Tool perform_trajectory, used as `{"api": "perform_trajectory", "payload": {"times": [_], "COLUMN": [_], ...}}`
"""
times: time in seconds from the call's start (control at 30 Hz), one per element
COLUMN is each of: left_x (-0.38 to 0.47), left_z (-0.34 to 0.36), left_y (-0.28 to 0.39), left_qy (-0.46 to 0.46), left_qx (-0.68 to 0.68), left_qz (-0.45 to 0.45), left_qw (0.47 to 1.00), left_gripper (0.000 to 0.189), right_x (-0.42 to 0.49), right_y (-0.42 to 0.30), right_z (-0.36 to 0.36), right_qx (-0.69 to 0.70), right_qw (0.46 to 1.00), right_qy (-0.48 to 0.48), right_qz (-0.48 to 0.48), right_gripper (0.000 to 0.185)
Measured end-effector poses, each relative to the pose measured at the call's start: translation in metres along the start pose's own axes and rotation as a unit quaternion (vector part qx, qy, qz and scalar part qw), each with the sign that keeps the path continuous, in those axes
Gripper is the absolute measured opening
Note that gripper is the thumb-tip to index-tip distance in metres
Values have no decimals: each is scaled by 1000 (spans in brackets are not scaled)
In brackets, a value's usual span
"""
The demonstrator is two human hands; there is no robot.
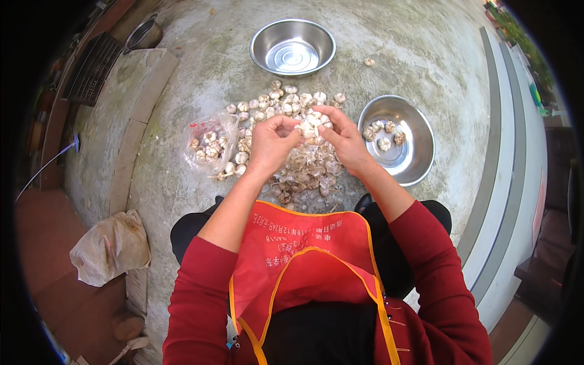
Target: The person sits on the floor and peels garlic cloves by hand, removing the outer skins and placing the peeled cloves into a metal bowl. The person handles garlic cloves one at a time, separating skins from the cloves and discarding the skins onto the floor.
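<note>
My right hand (344, 139) grips a whitish garlic bulb (311, 124) with fingers behind it and the thumb in front. At the bulb's left side my left hand (276, 141) pinches a bit of it, or of its skin, between thumb and fingers; which one is too small to tell. Beneath both hands lies a heap of papery garlic skins (308, 171). Whole garlic bulbs (269, 102) are spread on the concrete behind and to the left of the hands. More bulbs sit in a clear plastic bag (187, 148) on the left. A steel basin (424, 150) on the right holds several bulbs.
Another steel basin (292, 27) stands at the back, with a lone garlic bulb (369, 62) to its right. A low concrete ledge (132, 132) and a crumpled sack (112, 248) are on the left. A red apron (301, 228) with yellow trim covers my lap.
</note>
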State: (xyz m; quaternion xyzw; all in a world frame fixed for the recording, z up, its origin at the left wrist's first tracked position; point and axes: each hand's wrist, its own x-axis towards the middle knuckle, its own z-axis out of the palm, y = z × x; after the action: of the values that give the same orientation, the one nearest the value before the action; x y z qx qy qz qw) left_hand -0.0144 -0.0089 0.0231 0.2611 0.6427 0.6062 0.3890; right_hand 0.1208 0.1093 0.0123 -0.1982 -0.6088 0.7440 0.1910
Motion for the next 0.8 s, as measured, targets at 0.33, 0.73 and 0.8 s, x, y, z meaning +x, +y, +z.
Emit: {"api": "perform_trajectory", "payload": {"times": [0.33, 0.73, 0.8], "left_x": [7, 5, 4], "left_z": [-6, -1, 2], "left_y": [-16, -19, -16], "left_qy": [60, -25, -28], "left_qx": [59, 77, 11], "left_qz": [-2, -20, -51], "left_qw": [996, 996, 998], "left_gripper": [3, 27, 23], "right_x": [-1, 7, 4], "right_y": [-6, 4, 6], "right_z": [4, -3, 0], "right_qx": [34, 226, 153], "right_qw": [998, 961, 976], "right_qy": [-46, 90, 89], "right_qz": [37, 129, 130], "right_gripper": [35, 36, 36]}}
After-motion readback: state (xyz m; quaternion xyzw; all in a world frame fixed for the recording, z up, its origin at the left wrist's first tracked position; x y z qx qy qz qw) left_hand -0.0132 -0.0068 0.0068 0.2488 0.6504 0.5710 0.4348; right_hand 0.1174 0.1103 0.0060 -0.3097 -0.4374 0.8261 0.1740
